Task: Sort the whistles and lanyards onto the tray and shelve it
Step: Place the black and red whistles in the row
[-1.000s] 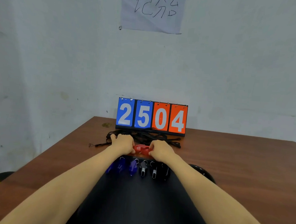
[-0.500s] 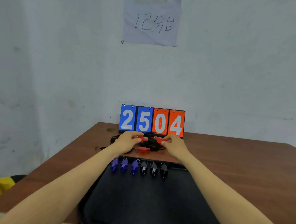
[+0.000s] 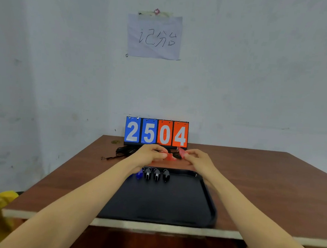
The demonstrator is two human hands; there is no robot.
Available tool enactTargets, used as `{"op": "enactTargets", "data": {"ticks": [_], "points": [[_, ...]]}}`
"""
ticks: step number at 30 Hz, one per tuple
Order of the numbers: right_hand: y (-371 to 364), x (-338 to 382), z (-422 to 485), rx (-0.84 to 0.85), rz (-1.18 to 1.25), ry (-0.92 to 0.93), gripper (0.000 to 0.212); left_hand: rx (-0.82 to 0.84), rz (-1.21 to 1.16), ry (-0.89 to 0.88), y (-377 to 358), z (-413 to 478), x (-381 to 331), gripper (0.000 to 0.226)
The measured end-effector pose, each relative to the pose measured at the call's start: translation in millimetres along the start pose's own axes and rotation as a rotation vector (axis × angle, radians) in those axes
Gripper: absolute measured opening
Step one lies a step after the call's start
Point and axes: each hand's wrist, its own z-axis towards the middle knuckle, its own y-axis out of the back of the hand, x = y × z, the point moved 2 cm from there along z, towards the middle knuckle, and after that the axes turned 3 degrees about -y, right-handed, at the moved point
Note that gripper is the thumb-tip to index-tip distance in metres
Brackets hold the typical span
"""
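Over the counter (image 3: 270, 178), seemingly midway: pinching red whistles (image 3: 171, 157) in left grip (image 3: 149, 154) and right grip (image 3: 197, 159), blue whistles (image 3: 139, 174) and black whistles (image 3: 156, 174) on the tray (image 3: 209, 199), lanyards (image 3: 124, 151) and shelving left.

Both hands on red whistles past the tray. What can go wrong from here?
1. The tangled black lanyard cords lie right beside the red plastic whistles that the left hand and right hand pinch; a cord may snag and trail along.
2. The left forearm crosses the row of blue and black whistles on the black plastic tray; lowering it could scatter them.
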Motion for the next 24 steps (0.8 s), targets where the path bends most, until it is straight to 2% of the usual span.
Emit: {"op": "enactTargets", "data": {"ticks": [6, 9, 11, 19, 24], "points": [[10.5, -5.1, -15.4, 0.004, -0.029, -0.009, 0.028, 0.007, -0.003, 0.021, -23.5, -9.8, -3.4, 0.037], [11.4, -8.1, -18.1, 0.013, -0.045, -0.007, 0.029, -0.007, 0.046, 0.008, -29.9, -7.6, 2.9, 0.026], [11.6, -11.3, -18.5, 0.025, -0.039, -0.017, 0.03, 0.013, 0.101, -0.012, -33.8, -6.2, 6.5, 0.018], [5.8, -32.2, -0.7, 0.028, -0.052, -0.077, 0.026, 0.099, 0.356, 0.043, -62.7, 20.6, 29.8, 0.041], [2.5, -44.2, 10.5, 0.045, -0.058, -0.094, 0.028, 0.043, 0.647, 0.032, -72.6, 47.6, 40.1, 0.032]]}}
